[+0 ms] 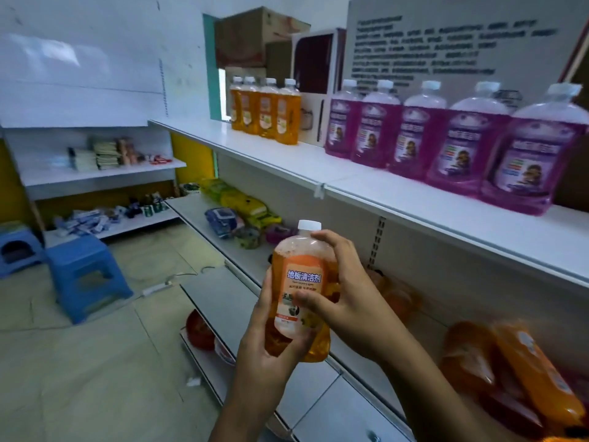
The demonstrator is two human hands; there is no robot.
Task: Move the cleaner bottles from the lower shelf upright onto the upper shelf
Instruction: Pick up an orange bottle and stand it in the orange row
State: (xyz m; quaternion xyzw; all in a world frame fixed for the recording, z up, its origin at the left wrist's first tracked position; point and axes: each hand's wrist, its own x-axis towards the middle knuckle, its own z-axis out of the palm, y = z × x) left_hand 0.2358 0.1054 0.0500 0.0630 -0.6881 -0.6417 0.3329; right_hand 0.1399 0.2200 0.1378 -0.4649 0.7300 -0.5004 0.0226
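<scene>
Orange liquid fills the clear plastic bottle (299,291), white-capped and upright, gripped low by the left hand (271,339) and around its glossy label by the right hand (344,298).

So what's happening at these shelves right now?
A person is restocking. Both hands, the left hand low on it and the right hand round its side, hold an orange plastic cleaner bottle with a white cap upright in front of the shelving. On the white upper shelf four orange bottles and five purple bottles already stand upright. More orange bottles lie on the lower shelf.
</scene>
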